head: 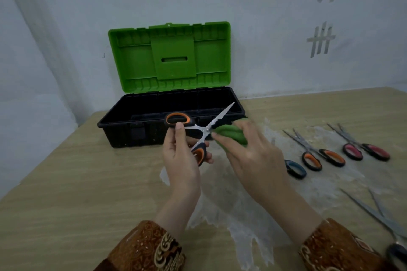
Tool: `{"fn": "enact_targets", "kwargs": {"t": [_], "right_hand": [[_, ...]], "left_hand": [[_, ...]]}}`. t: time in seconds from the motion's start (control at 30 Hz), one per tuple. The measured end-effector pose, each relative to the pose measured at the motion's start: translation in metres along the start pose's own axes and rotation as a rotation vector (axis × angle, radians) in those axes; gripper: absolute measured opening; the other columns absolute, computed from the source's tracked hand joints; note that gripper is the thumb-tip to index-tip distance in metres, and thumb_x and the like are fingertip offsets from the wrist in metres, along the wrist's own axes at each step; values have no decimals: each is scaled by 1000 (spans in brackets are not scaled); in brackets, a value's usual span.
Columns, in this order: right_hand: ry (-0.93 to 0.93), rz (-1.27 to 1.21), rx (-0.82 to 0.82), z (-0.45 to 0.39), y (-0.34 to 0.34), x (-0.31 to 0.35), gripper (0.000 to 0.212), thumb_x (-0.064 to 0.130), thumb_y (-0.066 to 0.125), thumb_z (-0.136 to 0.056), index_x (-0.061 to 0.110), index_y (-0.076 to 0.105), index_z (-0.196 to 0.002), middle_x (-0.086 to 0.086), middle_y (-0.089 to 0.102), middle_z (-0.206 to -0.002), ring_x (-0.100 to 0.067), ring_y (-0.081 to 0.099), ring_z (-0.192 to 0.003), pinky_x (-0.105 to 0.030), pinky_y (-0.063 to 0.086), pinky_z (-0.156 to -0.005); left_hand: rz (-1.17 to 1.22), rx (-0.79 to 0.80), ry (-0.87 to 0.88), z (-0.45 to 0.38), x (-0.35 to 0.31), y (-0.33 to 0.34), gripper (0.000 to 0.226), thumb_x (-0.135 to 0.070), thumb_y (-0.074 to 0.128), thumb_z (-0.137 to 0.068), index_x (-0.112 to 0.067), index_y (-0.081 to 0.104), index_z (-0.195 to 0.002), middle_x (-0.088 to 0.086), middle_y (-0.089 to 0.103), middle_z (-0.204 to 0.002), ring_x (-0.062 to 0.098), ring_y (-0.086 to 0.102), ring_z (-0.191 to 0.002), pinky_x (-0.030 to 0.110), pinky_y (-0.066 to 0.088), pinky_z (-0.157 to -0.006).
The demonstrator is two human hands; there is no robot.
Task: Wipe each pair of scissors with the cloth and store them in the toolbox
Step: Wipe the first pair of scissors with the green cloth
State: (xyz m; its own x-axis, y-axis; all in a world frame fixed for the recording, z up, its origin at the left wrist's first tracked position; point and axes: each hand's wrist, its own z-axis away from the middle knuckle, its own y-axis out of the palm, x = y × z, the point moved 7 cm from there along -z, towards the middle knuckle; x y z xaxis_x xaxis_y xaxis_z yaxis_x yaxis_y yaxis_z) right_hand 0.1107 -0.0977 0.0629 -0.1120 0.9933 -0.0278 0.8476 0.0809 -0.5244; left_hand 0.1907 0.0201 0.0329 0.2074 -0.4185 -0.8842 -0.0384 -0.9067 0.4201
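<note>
My left hand [180, 160] grips the orange-and-black handles of a pair of scissors [198, 131], its blades spread open and one blade pointing up to the right over the toolbox. My right hand [253, 152] clutches a green cloth [229, 133] wrapped around the lower blade, just right of the pivot. The toolbox [123, 125] stands behind my hands, black base open, green lid [169, 57] upright against the wall. Its inside looks dark; I cannot tell what lies in it.
On the table to the right lie more scissors: an orange-handled pair [317, 156], a pink-handled pair [363, 149], a blue-handled pair [295, 168] partly hidden by my right hand, and a long black-handled pair [378, 220] at the right edge. Whitish patches [242, 226] mark the tabletop.
</note>
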Motion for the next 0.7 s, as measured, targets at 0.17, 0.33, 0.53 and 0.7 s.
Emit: {"fn": "enact_targets", "kwargs": {"t": [0.17,0.33,0.53,0.7], "right_hand": [[87,8,30,0,5,-15,28,14,71,-84,23,70,-111,-9,60,-104,-24,60,-75,-27,48,-43],[-17,20,-35,1,0,3,26,15,73,-83,23,72,-107,-9,63,-102,-23,61,-76,-26,47,-46],[121,30,3,1,4,-20,31,12,72,-84,24,69,-113,-9,60,-105,-24,60,-76,-28,48,-43],[-7,39,-46,-1,0,1,30,12,74,-82,23,71,-110,-10,63,-103,-23,62,-77,-25,45,-45]], "left_hand": [[-28,-52,29,-2,-6,-4,26,-31,41,-103,-14,53,-86,0,56,-62,20,51,-38,26,43,-36],[-79,-33,69,3,-11,-1,22,-30,40,-103,-18,53,-90,-1,57,-64,19,55,-38,25,40,-36],[-65,-60,74,1,-15,-4,21,-28,39,-104,-21,54,-91,-7,55,-54,20,58,-40,26,45,-36],[-48,-38,81,3,-15,-2,22,-30,40,-103,-16,52,-92,-2,56,-55,21,55,-38,25,43,-33]]}}
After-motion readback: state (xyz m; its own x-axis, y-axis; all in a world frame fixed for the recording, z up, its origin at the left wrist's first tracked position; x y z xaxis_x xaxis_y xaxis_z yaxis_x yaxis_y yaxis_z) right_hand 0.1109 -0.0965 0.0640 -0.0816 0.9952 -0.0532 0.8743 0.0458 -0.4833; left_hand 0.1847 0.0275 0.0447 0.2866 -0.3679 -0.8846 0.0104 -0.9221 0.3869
